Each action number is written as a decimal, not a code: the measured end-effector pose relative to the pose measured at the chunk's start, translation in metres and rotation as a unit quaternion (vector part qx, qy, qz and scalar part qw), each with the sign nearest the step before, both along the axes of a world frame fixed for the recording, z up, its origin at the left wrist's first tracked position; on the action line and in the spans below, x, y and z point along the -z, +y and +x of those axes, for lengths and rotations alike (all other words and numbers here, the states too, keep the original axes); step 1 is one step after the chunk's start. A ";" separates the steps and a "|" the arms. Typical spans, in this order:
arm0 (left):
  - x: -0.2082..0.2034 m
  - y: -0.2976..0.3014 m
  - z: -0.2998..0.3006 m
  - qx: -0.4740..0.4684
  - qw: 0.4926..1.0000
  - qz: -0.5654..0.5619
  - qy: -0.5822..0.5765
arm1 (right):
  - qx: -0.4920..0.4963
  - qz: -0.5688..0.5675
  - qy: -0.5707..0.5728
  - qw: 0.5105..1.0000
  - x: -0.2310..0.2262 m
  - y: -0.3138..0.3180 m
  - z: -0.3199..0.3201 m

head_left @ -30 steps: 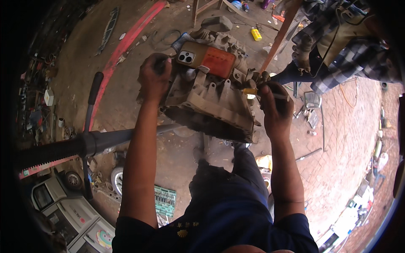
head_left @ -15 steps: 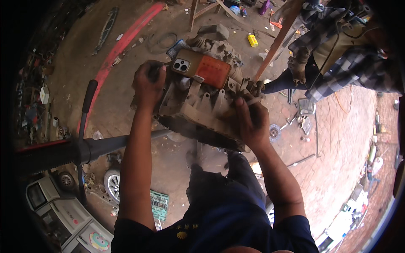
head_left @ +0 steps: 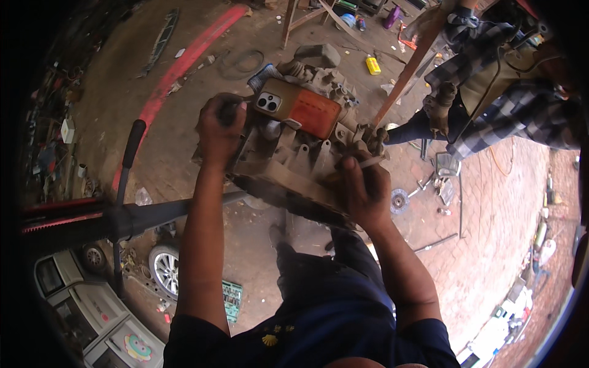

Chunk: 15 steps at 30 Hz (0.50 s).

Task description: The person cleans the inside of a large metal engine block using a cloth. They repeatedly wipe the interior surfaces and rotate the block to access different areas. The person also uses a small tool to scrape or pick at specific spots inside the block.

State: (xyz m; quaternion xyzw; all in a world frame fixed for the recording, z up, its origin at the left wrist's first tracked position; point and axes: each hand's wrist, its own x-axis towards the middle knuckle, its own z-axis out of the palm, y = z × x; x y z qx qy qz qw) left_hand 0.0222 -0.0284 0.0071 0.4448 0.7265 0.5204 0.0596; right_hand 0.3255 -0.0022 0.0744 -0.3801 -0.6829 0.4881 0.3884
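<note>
A dusty metal gearbox casing [head_left: 279,173] is raised in front of me above the floor. My left hand [head_left: 222,127] is closed at its left side, the fingers curled round a dark part there. At the right side my right hand [head_left: 366,191] is closed on the casing's edge, its fingertips partly hidden. A thin white stick [head_left: 372,162], like a cigarette, pokes out from between its fingers. On top of the casing, between my hands, lies a phone [head_left: 279,101] in a brown and orange case, camera side up. A blue-grey cloth [head_left: 265,76] rests just beyond it.
A co-worker in a checked shirt [head_left: 491,116] stands at the far right, with a gloved hand [head_left: 439,110] hanging near a slanted post [head_left: 408,70]. At left are a black jack handle [head_left: 130,147], a wheel [head_left: 164,272] and a grey van [head_left: 98,300]. A green socket set [head_left: 232,297] lies below.
The casing, the phone and both my hands sit slightly lower and further right in the picture, as does most of the background. My grip looks the same.
</note>
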 end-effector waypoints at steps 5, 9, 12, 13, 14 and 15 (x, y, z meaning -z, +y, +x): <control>0.000 0.001 0.002 -0.006 1.000 -0.004 0.008 | 0.042 0.052 -0.005 0.998 -0.003 0.016 0.011; -0.001 -0.001 0.000 -0.006 1.000 -0.011 0.013 | -0.077 0.242 -0.025 0.967 -0.032 0.061 0.009; -0.003 -0.001 0.001 -0.005 1.000 -0.004 0.011 | -0.102 0.245 -0.156 0.952 -0.051 0.070 -0.017; -0.002 0.000 0.001 -0.005 1.000 0.000 0.013 | -0.131 0.253 -0.225 0.932 -0.056 0.076 -0.027; -0.002 0.001 0.001 0.001 1.000 0.000 0.016 | -0.146 0.257 -0.291 0.910 -0.058 0.079 -0.039; -0.001 -0.002 0.000 0.003 1.000 0.000 0.019 | -0.165 0.261 -0.353 0.883 -0.058 0.081 -0.052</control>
